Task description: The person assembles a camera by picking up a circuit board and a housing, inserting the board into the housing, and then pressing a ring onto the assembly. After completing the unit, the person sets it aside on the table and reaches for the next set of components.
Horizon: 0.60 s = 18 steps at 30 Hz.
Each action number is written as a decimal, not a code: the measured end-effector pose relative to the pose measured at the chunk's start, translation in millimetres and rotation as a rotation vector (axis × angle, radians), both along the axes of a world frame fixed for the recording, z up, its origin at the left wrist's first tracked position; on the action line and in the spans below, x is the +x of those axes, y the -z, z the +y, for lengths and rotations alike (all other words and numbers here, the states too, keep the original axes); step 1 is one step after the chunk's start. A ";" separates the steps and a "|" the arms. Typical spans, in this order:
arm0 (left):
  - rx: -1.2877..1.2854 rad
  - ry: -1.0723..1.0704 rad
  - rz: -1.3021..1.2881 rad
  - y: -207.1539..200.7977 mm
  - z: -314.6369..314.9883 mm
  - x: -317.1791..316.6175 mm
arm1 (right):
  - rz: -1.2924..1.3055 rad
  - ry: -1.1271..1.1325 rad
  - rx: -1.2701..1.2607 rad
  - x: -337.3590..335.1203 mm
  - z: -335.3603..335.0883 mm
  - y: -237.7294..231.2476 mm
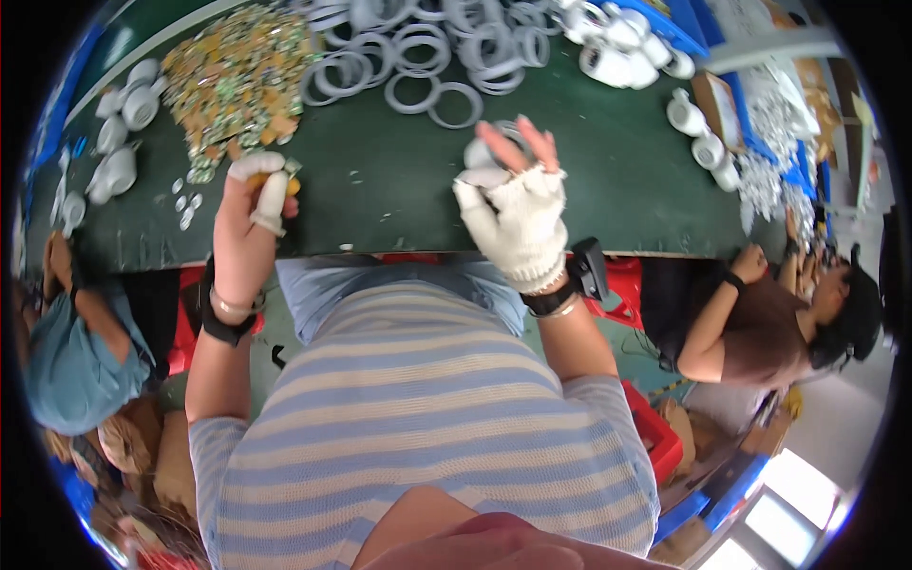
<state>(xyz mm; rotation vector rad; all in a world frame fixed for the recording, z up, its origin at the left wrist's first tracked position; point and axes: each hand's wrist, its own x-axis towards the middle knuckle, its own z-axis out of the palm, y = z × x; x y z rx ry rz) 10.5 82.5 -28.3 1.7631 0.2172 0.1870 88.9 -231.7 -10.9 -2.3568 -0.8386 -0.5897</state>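
Observation:
My left hand (249, 217) is raised over the near edge of the green table, with white covers on its thumb and forefinger. These two fingers pinch a small yellow piece (293, 186), partly hidden by the fingertips. Just beyond lies a heap of small yellow-green board pieces (233, 76). On my right hand (518, 214) is a white knitted glove, from which two bare fingertips stick up. Its thumb and forefinger are pressed together, and what they hold is hidden. A whitish round piece (483, 153) shows right behind those fingers; whether it is gripped is unclear.
Pale translucent rings (415, 92) are piled at the table's far middle. White cup-shaped housings (617, 65) stand far right, others (141, 107) at left. Small discs (185, 218) lie near my left hand. Co-workers sit on both sides, one in a brown shirt (760, 328).

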 end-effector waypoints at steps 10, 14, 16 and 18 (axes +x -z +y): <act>-0.330 0.184 0.078 -12.4 -62.0 -0.5 | 0.449 -0.266 0.239 -0.7 5.6 -29.1; 0.225 0.330 -0.194 -26.4 -76.8 -5.9 | 0.193 -0.254 0.206 1.1 12.7 -20.7; 0.608 0.419 -0.326 -31.1 -80.2 -2.6 | 0.135 -0.246 0.107 1.7 14.5 -18.7; 0.640 0.419 -0.334 -29.1 -81.6 -0.8 | 0.083 -0.234 0.126 -0.5 14.5 -17.3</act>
